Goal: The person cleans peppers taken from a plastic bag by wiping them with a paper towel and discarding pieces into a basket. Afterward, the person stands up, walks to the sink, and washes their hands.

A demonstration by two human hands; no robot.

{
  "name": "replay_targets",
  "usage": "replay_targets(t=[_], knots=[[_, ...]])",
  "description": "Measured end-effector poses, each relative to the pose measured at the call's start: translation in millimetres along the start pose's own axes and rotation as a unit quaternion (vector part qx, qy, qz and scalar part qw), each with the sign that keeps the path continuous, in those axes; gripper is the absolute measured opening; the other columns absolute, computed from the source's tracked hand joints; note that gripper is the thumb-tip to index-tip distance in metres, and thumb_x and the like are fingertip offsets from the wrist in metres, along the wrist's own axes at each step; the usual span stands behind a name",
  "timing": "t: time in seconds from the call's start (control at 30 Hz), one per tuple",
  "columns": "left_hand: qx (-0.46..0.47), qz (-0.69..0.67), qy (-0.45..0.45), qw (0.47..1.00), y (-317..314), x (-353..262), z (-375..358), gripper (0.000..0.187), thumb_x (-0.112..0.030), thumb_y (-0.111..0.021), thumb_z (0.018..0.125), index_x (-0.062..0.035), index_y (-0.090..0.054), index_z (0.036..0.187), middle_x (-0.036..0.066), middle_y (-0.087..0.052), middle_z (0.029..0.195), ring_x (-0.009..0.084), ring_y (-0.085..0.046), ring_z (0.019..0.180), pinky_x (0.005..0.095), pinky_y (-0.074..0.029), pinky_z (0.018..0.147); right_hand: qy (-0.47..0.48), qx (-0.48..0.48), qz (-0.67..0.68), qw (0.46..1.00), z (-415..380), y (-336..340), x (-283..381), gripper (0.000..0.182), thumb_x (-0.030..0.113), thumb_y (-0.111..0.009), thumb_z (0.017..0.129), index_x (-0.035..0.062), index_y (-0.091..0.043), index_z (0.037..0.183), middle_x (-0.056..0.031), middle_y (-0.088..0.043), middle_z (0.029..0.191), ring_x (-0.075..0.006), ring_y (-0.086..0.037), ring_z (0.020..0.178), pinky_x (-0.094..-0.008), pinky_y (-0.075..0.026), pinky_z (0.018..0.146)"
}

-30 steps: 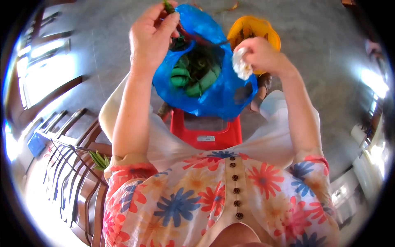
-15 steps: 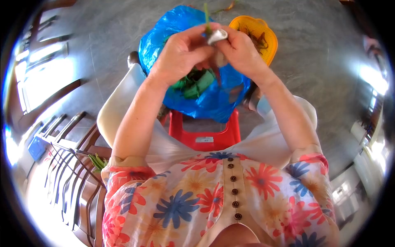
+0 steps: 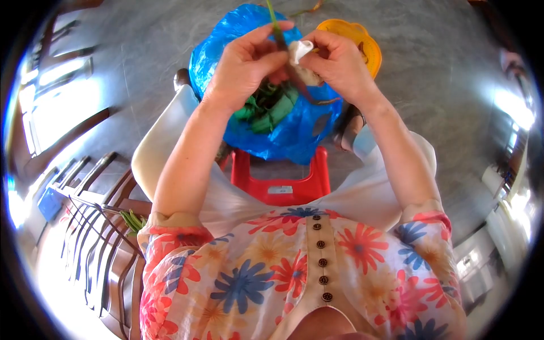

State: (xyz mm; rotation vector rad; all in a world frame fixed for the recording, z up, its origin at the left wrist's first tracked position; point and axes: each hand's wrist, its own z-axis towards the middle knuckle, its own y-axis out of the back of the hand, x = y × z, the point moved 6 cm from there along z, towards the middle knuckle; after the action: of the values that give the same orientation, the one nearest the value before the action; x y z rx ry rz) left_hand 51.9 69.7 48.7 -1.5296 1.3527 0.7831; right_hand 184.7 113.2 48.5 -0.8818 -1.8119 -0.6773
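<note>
A long plant stalk [image 3: 276,22], green at the top and reddish brown lower down, runs slantwise between my hands. My left hand [image 3: 242,71] has thumb and fingers closed on its upper part. My right hand [image 3: 344,63] pinches a white crumpled piece [image 3: 301,51], cloth or paper, beside the stalk; its fingertips are partly hidden. Below both hands lies an opened blue plastic bag [image 3: 218,48], with dark green leafy bits [image 3: 272,110] inside it.
At the right stands a yellow basket [image 3: 371,51] with brownish stalks in it. A red plastic stool [image 3: 280,190] is between my knees. Wooden chair or rack parts [image 3: 105,226] stand at the left, near green pods or stalks [image 3: 133,221].
My hands have moved slightly apart. The stalk now leans more to the left at its top, and more of its brown lower end shows at the right.
</note>
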Motion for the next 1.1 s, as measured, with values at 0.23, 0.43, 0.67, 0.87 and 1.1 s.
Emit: replay_targets(t=[0.23, 0.43, 0.67, 0.87, 1.1], knots=[[0.045, -0.004, 0.017, 0.999, -3, 2, 2, 0.043, -0.002, -0.054, 0.083, -0.0073, -0.046, 0.124, 0.002, -0.058, 0.079, 0.0082, -0.054, 0.061, 0.0199, -0.043, 0.055, -0.018, 0.009, 0.022, 1.000, 0, 6, -3, 0.019, 0.017, -0.064, 0.076, 0.0039, -0.063, 0.089, -0.0023, -0.061, 0.070, -0.0069, -0.056, 0.062, -0.0215, -0.047, 0.055], [0.097, -0.040, 0.054, 0.993, -14, 0, 1, 0.043, -0.005, -0.053, 0.084, -0.0070, -0.044, 0.126, 0.006, -0.060, 0.082, 0.0092, -0.056, 0.062, 0.0198, -0.043, 0.054, 0.008, -0.028, -0.012, 1.000, -2, 13, -2, 0.021, 0.021, -0.063, 0.078, 0.0035, -0.063, 0.090, -0.0009, -0.060, 0.070, -0.0058, -0.055, 0.061, -0.0196, -0.045, 0.054], [0.072, -0.120, 0.043, 0.989, -19, -2, 20, 0.043, -0.007, -0.052, 0.086, -0.0056, -0.041, 0.127, 0.009, -0.061, 0.085, 0.0104, -0.056, 0.062, 0.0210, -0.045, 0.054, -0.023, -0.035, 0.194, 0.980, 1, 60, 9, 0.030, 0.025, -0.053, 0.088, -0.0022, -0.061, 0.096, -0.0043, -0.063, 0.083, -0.0072, -0.058, 0.070, -0.0208, -0.047, 0.062], [0.085, 0.034, 0.078, 0.993, -54, 13, 42, 0.048, -0.009, -0.051, 0.086, 0.0003, -0.034, 0.130, 0.009, -0.061, 0.085, 0.0110, -0.057, 0.064, 0.0223, -0.047, 0.057, 0.023, -0.045, 0.241, 0.969, -15, 108, 37, 0.031, 0.024, -0.046, 0.091, -0.0013, -0.057, 0.106, -0.0087, -0.063, 0.098, -0.0122, -0.060, 0.085, -0.0249, -0.049, 0.070], [0.066, 0.157, -0.090, 0.981, -83, 0, 57, 0.057, -0.013, -0.057, 0.083, 0.0041, -0.030, 0.130, 0.012, -0.057, 0.105, 0.0137, -0.058, 0.082, 0.0262, -0.049, 0.067, 0.027, -0.031, 0.208, 0.977, -12, 120, 31, 0.038, 0.027, -0.037, 0.093, -0.0014, -0.049, 0.117, -0.0125, -0.056, 0.113, -0.0171, -0.056, 0.097, -0.0285, -0.047, 0.078]])
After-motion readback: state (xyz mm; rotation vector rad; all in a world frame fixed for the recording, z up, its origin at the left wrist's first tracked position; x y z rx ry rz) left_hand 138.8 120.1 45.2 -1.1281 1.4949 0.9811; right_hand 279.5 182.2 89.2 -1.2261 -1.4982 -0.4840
